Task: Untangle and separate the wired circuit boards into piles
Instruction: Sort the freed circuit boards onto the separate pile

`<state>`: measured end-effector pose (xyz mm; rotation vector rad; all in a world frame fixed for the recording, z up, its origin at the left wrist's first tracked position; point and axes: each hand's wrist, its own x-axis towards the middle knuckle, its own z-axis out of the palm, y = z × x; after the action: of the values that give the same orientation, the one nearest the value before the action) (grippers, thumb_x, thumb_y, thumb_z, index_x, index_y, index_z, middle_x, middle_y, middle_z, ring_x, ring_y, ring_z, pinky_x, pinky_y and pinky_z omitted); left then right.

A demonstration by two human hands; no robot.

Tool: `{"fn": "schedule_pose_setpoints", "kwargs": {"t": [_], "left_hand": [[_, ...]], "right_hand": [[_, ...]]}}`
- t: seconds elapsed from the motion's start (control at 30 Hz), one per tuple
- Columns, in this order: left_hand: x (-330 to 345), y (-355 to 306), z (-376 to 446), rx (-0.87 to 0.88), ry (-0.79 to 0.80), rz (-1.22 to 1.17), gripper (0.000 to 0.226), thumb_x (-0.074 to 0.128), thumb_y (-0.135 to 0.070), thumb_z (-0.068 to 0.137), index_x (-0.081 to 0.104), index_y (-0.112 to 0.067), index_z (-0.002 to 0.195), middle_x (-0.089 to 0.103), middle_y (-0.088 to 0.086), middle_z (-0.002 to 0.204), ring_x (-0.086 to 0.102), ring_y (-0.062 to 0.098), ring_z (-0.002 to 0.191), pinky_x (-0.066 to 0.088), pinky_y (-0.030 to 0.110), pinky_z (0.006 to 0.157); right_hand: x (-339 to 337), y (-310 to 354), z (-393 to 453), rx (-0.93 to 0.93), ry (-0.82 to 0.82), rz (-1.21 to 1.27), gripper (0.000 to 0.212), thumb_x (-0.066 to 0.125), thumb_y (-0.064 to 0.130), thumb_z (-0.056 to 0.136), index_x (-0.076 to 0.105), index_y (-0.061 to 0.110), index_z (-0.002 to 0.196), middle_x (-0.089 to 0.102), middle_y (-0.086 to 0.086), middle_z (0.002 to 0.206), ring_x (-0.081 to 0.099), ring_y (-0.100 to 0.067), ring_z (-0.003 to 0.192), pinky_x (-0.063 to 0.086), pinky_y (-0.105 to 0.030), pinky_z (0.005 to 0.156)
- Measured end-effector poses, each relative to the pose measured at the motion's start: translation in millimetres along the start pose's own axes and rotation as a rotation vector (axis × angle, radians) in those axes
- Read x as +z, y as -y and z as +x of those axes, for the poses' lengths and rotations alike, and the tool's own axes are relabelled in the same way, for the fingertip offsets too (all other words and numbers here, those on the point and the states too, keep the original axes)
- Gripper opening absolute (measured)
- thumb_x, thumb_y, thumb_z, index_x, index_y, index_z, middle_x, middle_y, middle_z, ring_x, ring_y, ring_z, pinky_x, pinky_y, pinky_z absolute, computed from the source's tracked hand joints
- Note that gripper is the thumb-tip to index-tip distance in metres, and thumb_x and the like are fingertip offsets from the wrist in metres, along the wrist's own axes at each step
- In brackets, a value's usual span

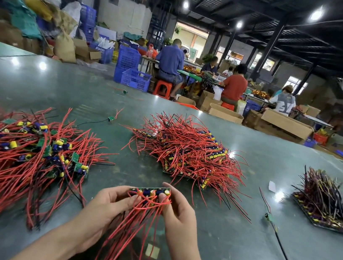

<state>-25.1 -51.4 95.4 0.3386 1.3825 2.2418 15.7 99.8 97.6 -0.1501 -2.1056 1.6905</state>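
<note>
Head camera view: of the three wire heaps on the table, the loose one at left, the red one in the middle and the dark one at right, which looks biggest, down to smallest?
1. Left heap, though it lies nearest the camera, which swells it.
2. Middle heap.
3. Dark heap, plainly smallest.

- tangled heap [20,148]: bright red wires, green boards, yellow and blue-purple capacitors
- sorted pile [187,152]: almost solid red on top (yellow and blue bits peek out along its edge)
- far-right pile [323,202]: dark wires, black with yellow streaks
- table [228,237]: dull dark green, glossy with white light spots
- crates [130,69]: blue mesh
- stools [162,89]: red-orange
</note>
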Motion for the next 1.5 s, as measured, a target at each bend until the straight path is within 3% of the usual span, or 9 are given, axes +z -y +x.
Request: {"fn": "schedule_pose_setpoints", "kwargs": {"t": [0.13,0.3,0.43,0.67,0.8,1.07,1.2,1.37,1.5], "left_hand": [[2.1,0.7,4.4,-0.025,-0.076,-0.071,0.016,0.062,-0.014,0.072,0.075,-0.005,0.073,0.07,0.019,0.072,0.067,0.019,0.052,0.055,0.025,0.046],[0.2,0.7,4.7,-0.014,-0.044,-0.026,0.016,0.062,-0.006,0.07,0.074,-0.002,0.079,0.071,0.019,0.077,0.068,0.018,0.06,0.056,0.024,0.054],[-5.4,3.3,7.8,-0.023,-0.077,0.023,0.021,0.062,0.001,0.072,0.066,0.003,0.093,0.07,0.017,0.073,0.067,0.018,0.056,0.055,0.024,0.05],[-10.3,7.4,11.8,-0.051,-0.156,-0.012,0.024,0.07,-0.003,0.06,0.067,0.0,0.083,0.071,0.016,0.075,0.067,0.018,0.057,0.057,0.024,0.052],[-7.0,11.6,10.6,0.025,-0.108,0.09,0.02,0.064,-0.002,0.074,0.065,0.002,0.093,0.071,0.011,0.077,0.066,0.011,0.063,0.053,0.016,0.056],[-9.2,15.3,10.1,0.036,-0.081,0.271,0.013,0.052,0.005,0.089,0.062,0.004,0.096,0.066,0.012,0.074,0.058,0.016,0.067,0.045,0.026,0.07],[-10.7,15.6,10.8,0.02,-0.087,0.26,0.012,0.052,0.005,0.089,0.063,0.005,0.095,0.064,0.018,0.077,0.057,0.021,0.07,0.045,0.029,0.07],[-15.4,17.3,12.7,-0.03,-0.071,0.21,0.013,0.053,0.005,0.087,0.063,0.005,0.095,0.063,0.02,0.078,0.058,0.019,0.065,0.049,0.026,0.065],[-18.7,17.7,13.4,-0.063,-0.047,0.127,0.013,0.056,0.006,0.084,0.063,0.007,0.095,0.064,0.022,0.077,0.063,0.018,0.058,0.054,0.024,0.057]], "right_hand": [[3.3,-1.1,-3.7,-0.003,-0.002,0.053,0.012,0.056,0.007,0.091,0.067,0.012,0.088,0.07,-0.005,0.081,0.061,-0.009,0.075,0.05,-0.027,0.072],[1.2,-3.6,-0.8,0.101,0.022,0.184,0.015,0.054,0.006,0.092,0.066,0.001,0.086,0.068,-0.009,0.08,0.061,-0.013,0.075,0.049,-0.02,0.069],[-1.1,-2.6,0.1,0.116,0.056,0.144,0.015,0.053,0.004,0.092,0.066,0.0,0.087,0.069,-0.009,0.081,0.063,-0.012,0.074,0.051,-0.021,0.07],[-1.4,-2.7,1.0,0.067,0.025,0.058,0.011,0.056,0.004,0.091,0.066,0.004,0.087,0.068,-0.007,0.081,0.062,-0.012,0.076,0.052,-0.033,0.077],[-1.3,-7.4,0.6,0.076,0.04,-0.005,0.017,0.054,0.003,0.092,0.066,0.011,0.082,0.067,0.001,0.075,0.061,-0.005,0.071,0.049,-0.02,0.068],[-3.7,-15.7,2.3,0.136,0.101,-0.062,0.014,0.054,0.004,0.092,0.068,0.003,0.09,0.07,-0.016,0.087,0.062,-0.017,0.081,0.049,-0.039,0.081],[-4.8,-16.4,3.3,0.163,0.127,-0.018,0.016,0.051,0.002,0.093,0.066,-0.005,0.096,0.069,-0.02,0.09,0.061,-0.02,0.081,0.048,-0.04,0.082],[-6.5,-18.2,2.8,0.208,0.176,0.041,0.018,0.051,0.003,0.094,0.064,-0.007,0.099,0.067,-0.013,0.084,0.06,-0.014,0.074,0.047,-0.026,0.072],[-6.2,-21.9,3.4,0.228,0.183,0.105,0.018,0.052,0.006,0.093,0.066,-0.004,0.097,0.069,-0.02,0.091,0.063,-0.022,0.081,0.05,-0.037,0.079]]}}
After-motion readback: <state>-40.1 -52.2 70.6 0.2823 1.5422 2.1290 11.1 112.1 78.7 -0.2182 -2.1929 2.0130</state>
